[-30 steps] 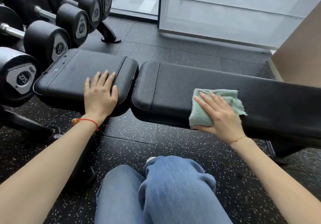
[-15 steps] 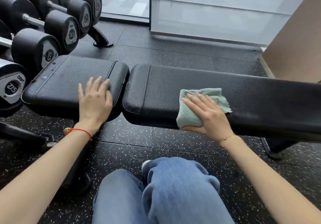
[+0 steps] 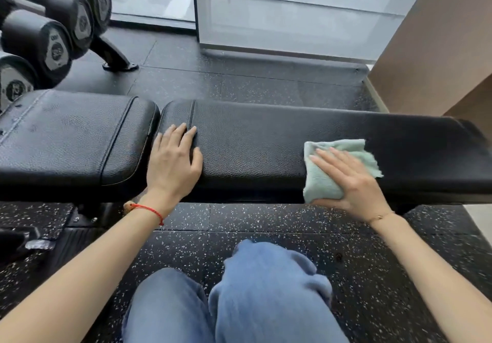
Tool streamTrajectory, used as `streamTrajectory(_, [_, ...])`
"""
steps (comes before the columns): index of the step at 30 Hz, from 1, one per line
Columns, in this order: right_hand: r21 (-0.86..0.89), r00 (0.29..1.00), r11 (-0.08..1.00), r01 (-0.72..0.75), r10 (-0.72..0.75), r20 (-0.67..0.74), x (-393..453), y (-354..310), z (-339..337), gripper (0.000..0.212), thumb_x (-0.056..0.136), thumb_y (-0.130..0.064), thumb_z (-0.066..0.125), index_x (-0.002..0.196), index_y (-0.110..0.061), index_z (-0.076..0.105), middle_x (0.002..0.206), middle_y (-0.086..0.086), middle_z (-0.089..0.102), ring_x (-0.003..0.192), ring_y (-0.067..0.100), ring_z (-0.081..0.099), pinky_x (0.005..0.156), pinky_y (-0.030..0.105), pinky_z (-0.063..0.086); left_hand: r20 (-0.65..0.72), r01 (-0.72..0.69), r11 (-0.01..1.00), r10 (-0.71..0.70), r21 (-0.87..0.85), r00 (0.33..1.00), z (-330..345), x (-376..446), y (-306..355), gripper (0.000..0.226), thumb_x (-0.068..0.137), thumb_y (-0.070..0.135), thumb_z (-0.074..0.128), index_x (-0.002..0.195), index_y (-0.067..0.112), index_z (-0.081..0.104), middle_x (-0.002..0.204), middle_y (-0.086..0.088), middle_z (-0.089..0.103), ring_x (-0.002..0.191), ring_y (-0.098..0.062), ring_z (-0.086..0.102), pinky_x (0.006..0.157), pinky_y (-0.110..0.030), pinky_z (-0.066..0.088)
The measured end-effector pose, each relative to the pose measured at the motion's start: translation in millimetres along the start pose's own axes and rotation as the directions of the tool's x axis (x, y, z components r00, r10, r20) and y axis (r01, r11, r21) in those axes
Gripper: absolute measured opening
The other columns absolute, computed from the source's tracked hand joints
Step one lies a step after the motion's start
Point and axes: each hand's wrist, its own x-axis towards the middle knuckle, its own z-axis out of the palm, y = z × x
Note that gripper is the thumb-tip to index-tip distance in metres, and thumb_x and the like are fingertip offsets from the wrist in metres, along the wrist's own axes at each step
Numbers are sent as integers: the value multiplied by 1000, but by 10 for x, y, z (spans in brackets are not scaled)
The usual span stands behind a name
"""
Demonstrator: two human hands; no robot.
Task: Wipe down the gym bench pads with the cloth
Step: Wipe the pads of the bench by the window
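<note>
a: where were the hands?
b: the right hand (image 3: 354,183) lay flat with fingers spread on a pale green cloth (image 3: 338,169), pressing it onto the long black pad (image 3: 266,145) of the bench, toward its right end. the cloth draped over the pad's near edge, and the thumb seemed tucked under that fold, though it was partly hidden. the left hand (image 3: 173,161) rested open, fingers straight, on the same long pad at its left end, just beside the gap to the short seat pad (image 3: 69,135).

a: what else was around?
b: a rack of black dumbbells (image 3: 50,36) stood at the far left, close behind the seat pad, with one rack foot (image 3: 114,55) angled onto the speckled black floor (image 3: 266,217). beyond the bench ran a frosted glass panel (image 3: 292,15), and a brown wall (image 3: 439,36) rose at the right. the person's knees in blue jeans (image 3: 253,289) were bent in front of the bench. a red string bracelet (image 3: 149,209) circled the left wrist, a thin gold one (image 3: 379,216) the right.
</note>
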Motion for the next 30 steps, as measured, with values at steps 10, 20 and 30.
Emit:
streamTrajectory(10, [-47,981,980,195,-195,18,722,-991,346,91,81,-77,49,152,-24,30,158,-1,31,147,25,26,120,46,20,11,-18,999,18,29,1000,-13,-36,18,58,92,37,32,141,11,49,148,-14,46,139,-31,37,118,-48,22])
streamTrajectory(20, [-46,999,999,23,-21,46,380,-498,121,102,74,-85,49,154,-24,26,159,-3,27,148,26,23,119,51,18,20,6,1000,-7,24,1000,-7,-50,37,60,91,39,31,140,12,51,148,-12,47,139,-31,39,117,-51,23])
streamTrajectory(30, [55,985,985,162,-165,53,885,-1145,304,91,82,-81,39,155,-28,20,162,-5,20,150,20,14,122,47,12,117,-49,999,49,4,992,-157,-27,-86,64,91,46,27,145,18,44,152,-8,42,144,-25,31,120,-48,17])
